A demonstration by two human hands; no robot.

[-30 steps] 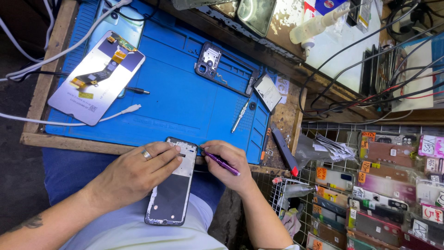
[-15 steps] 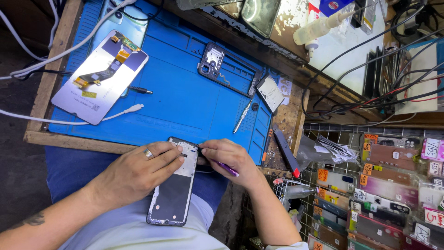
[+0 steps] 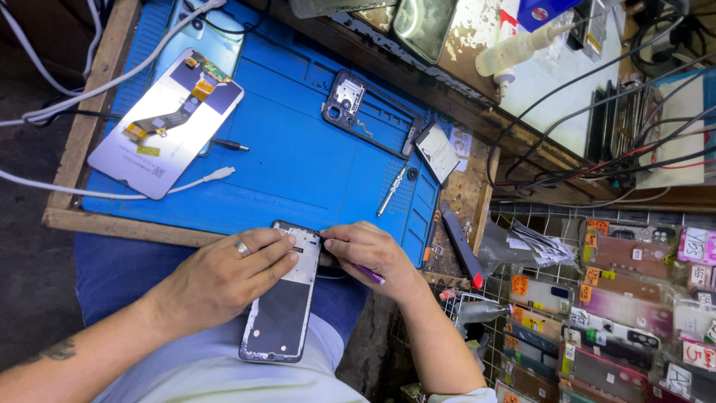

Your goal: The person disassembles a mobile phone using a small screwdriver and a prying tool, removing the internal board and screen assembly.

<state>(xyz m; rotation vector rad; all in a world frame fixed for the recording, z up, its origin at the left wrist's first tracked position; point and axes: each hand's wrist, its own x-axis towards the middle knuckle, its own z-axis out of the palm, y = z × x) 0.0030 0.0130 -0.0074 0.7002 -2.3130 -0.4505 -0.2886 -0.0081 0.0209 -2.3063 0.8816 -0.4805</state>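
Observation:
An opened phone body point(image 3: 281, 307) lies lengthwise over my lap, just below the front edge of the blue work mat point(image 3: 298, 160). My left hand point(image 3: 227, 272), a ring on one finger, grips the phone's upper left side. My right hand point(image 3: 369, 250) pinches a thin purple-handled tool point(image 3: 371, 274), and its fingertips rest at the phone's top right corner. The tool's tip is hidden by my fingers.
On the mat lie a detached display panel with flex cable point(image 3: 165, 123), a dark phone frame point(image 3: 350, 104), a screwdriver point(image 3: 391, 190) and white cables point(image 3: 112, 195). A small white part point(image 3: 437, 152) sits at the mat's right end. Racks of packaged phone cases point(image 3: 634, 306) stand at right.
My right hand has shifted slightly left and up toward the phone's top corner. My left hand keeps its hold, and the phone has hardly moved.

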